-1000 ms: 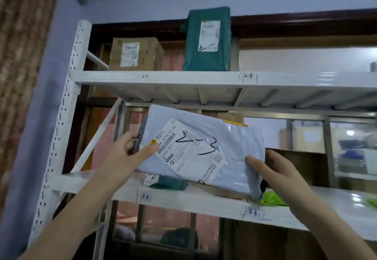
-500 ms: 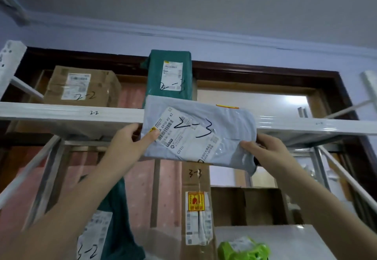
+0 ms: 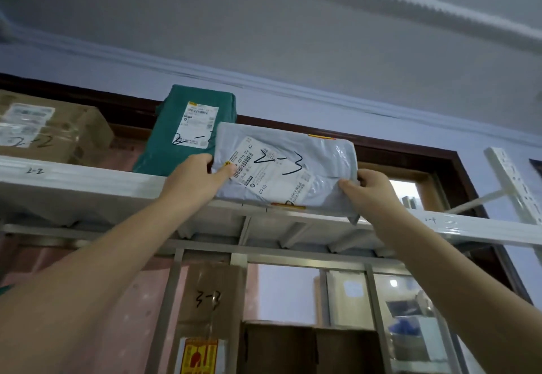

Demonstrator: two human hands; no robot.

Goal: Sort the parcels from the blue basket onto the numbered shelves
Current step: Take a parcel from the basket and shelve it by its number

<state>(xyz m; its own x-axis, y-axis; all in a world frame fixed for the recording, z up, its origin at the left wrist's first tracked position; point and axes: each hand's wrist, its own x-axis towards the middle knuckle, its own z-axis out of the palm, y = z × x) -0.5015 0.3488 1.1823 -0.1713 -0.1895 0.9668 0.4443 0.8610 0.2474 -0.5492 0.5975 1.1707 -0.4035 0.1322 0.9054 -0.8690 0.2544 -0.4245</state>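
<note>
A grey plastic parcel (image 3: 319, 150) with a white label marked "2-3" is held up at the front edge of the white upper shelf (image 3: 88, 185). My left hand (image 3: 193, 180) grips its left edge, thumb on the label. My right hand (image 3: 369, 191) grips its lower right corner. The parcel's bottom edge sits at the shelf lip, right of a green parcel (image 3: 187, 127). The blue basket is out of view.
A cardboard box (image 3: 58, 130) marked "2-2" stands on the upper shelf at the left. Below, a tall cardboard box (image 3: 211, 309) marked "3-3" stands upright. A white perforated shelf post (image 3: 513, 183) rises at the right.
Both hands have lifted the grey parcel from below the upper shelf up to its front edge, next to the green parcel. The view has tilted upward.
</note>
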